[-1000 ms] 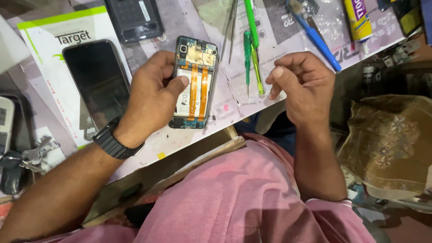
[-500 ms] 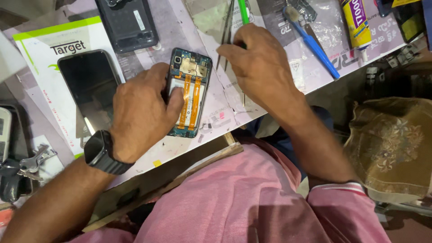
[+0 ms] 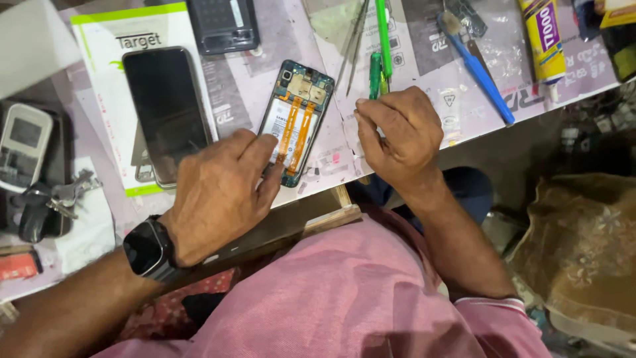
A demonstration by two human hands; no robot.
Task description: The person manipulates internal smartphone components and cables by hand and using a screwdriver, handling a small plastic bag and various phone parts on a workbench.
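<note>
Two hands: left hand presses the thin, easily broken open phone flat; right hand pinches a green tool.

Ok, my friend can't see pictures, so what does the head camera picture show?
A person's left hand presses on an opened phone with orange ribbon cables, lying on a paper-covered workbench, while the right hand pinches a short green tool beside it. Nearby lie a black phone, tweezers, a blue brush and a yellow glue tube.
</note>
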